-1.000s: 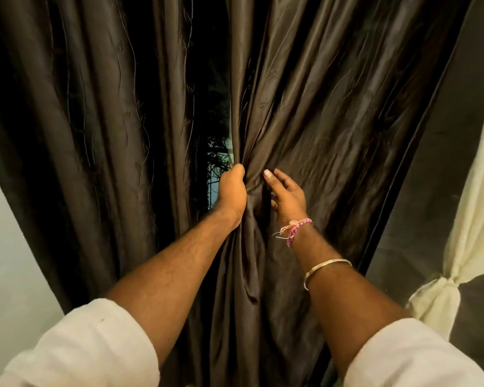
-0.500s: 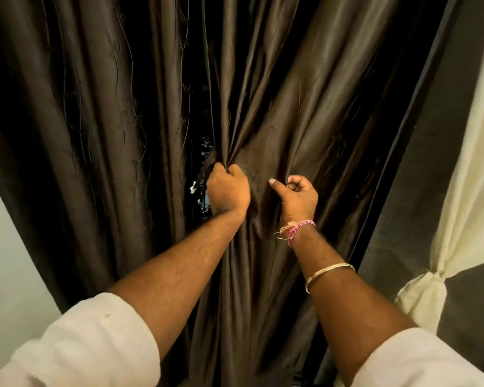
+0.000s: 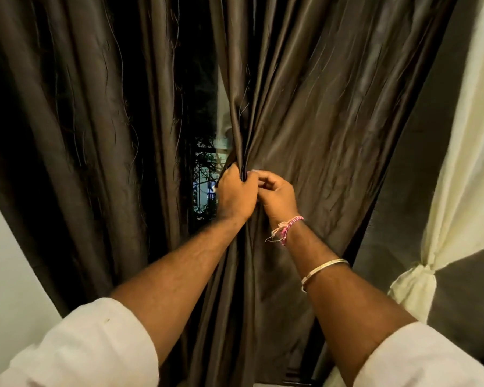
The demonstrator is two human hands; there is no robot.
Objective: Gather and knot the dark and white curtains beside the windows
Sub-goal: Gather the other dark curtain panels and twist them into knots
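Note:
Two dark brown satin curtain panels hang in front of me. The right dark curtain (image 3: 319,121) is bunched at its inner edge, and my left hand (image 3: 235,195) grips that gathered edge in a fist. My right hand (image 3: 277,195) sits right beside it, fingers curled and pinching the same folds. The left dark curtain (image 3: 81,135) hangs loose and untouched. A white curtain (image 3: 464,163) at the far right is tied in a knot (image 3: 425,270) at about waist height.
Between the dark panels a narrow gap shows the window (image 3: 206,185) with night outside and some lights. A pale wall (image 3: 9,275) lies at the lower left. A dark surface sits behind the white curtain at right.
My right hand has moved left from open on the cloth to curled against my left hand. The gap between the panels has widened, showing more window.

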